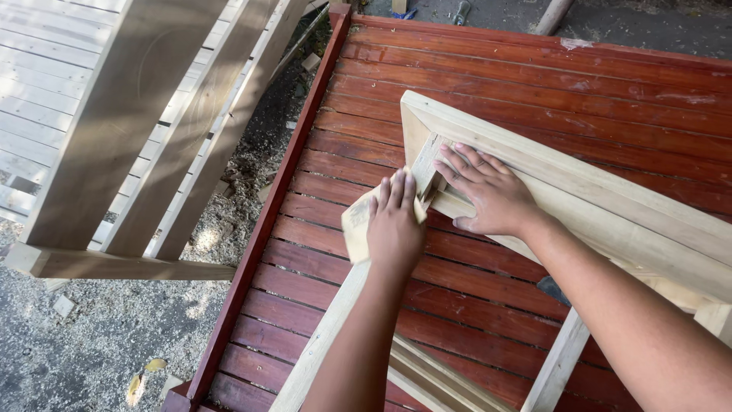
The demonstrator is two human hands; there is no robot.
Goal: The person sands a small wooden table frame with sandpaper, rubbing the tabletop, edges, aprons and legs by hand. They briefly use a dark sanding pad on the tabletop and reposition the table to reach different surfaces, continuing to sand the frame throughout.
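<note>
A pale, unfinished wooden frame (534, 152) lies on a red-brown slatted wooden panel (488, 69). My left hand (394, 223) presses a folded piece of tan sandpaper (354, 225) against the frame's near corner joint. My right hand (486, 191) lies flat on the frame's rail just right of that corner, fingers spread, holding it down. A further pale bar (320, 343) of the frame runs down under my left forearm.
Pale wooden railing pieces (145, 130) lean at the left over light decking boards (46, 91). Sawdust and wood offcuts cover the gravel ground (99, 336) left of the panel. A wooden handle (550, 15) lies at the top edge.
</note>
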